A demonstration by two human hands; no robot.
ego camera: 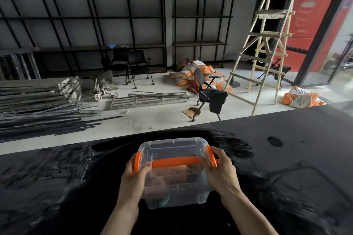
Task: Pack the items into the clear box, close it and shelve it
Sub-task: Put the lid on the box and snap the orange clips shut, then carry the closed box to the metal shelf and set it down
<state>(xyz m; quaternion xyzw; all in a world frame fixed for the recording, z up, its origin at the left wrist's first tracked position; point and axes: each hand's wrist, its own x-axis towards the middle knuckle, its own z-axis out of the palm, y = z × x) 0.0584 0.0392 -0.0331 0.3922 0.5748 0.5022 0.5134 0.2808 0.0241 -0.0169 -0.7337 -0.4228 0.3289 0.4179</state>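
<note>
1. Because both latches sat at the short ends of the clear box (pixel 172 173), I had a hand at each end: the left hand (pixel 133 178) wrapped over the left orange latch (pixel 136 163), the right hand (pixel 221 171) over the right orange latch (pixel 212 156).
2. Each grip was clamped on the box, thumbs on the lid and fingers (pixel 214 150) curled round the latches; I judged this to be the pressing-shut step, though I could not tell whether either latch had already snapped home.
3. The box rested on the dark worktop (pixel 286 139), near its middle and close to me, which gave me something firm to press down against.
4. The lid was on, with the orange carry handle (pixel 174 162) lying flat across it from left to right.
5. The walls were thin, glossy, see-through plastic with rounded corners; the latches and handle were opaque, smooth and bright.
6. Through the plastic I made out brownish, cardboard-like shapes and something greenish near the front left, too blurred to name.
7. The worktop was black and slightly reflective, with streaky marks.
8. The black metal shelving (pixel 86 17) stood far off against the wall, so shelving was not yet done.
</note>
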